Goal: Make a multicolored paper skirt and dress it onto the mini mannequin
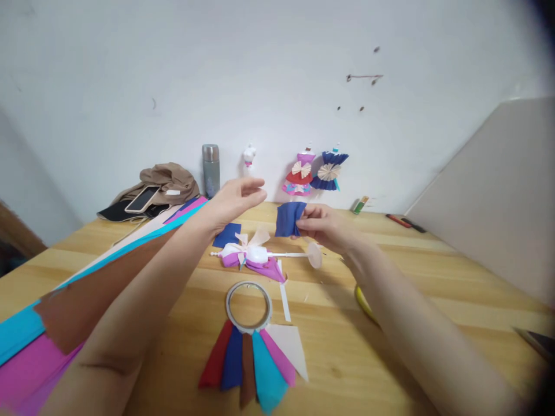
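Observation:
My right hand [324,229] pinches a small folded piece of dark blue paper [289,218] above the wooden table [416,277]. My left hand [237,197] hovers just left of it with fingers held loosely apart, holding nothing. Below the hands lies a white doll stand [277,255] on its side, dressed in purple and cream paper [255,259]. Another blue paper square [227,236] lies flat under my left wrist.
A tape ring [248,306] sits near me above a fan of coloured paper pieces [254,363]. Long coloured sheets [52,323] lie left. Two dressed paper dolls [314,172], a flask [211,170], a phone on clothes [151,193] and a leaning board [498,190] stand behind.

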`<state>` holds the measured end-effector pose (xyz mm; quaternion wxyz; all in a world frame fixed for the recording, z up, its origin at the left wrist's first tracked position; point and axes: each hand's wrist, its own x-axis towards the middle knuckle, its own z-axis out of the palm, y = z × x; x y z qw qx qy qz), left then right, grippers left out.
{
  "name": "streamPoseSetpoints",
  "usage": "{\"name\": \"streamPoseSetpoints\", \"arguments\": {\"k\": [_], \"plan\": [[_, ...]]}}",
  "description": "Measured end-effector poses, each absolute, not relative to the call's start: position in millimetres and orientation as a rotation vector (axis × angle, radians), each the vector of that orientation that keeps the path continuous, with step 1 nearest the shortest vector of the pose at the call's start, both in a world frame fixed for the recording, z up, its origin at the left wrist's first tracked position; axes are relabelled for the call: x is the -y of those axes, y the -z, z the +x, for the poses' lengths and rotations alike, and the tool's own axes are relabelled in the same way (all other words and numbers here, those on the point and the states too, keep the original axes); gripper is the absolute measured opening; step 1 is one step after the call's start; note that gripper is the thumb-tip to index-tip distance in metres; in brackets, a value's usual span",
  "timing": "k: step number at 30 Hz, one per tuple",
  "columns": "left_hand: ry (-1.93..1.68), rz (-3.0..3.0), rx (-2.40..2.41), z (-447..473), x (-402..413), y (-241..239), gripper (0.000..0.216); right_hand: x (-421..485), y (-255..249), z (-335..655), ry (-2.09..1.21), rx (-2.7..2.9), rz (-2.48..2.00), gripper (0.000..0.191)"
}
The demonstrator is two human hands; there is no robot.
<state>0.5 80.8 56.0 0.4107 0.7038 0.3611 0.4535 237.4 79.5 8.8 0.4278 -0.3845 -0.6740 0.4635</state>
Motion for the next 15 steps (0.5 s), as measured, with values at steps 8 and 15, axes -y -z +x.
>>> {"name": "streamPoseSetpoints", "arguments": {"k": [8, 15], "plan": [[-0.776, 1.371, -0.607, 32.8, -63.2, -41.4, 0.040, -59.2, -14.7, 238.3, -1.509, 1.497, -0.766, 0.034], [-0.942, 1.495, -0.763, 37.0, -50.1, -44.5, 0.023, -51.1, -22.3, 230.4, -1.303, 1.525, -0.826, 0.038]]}}
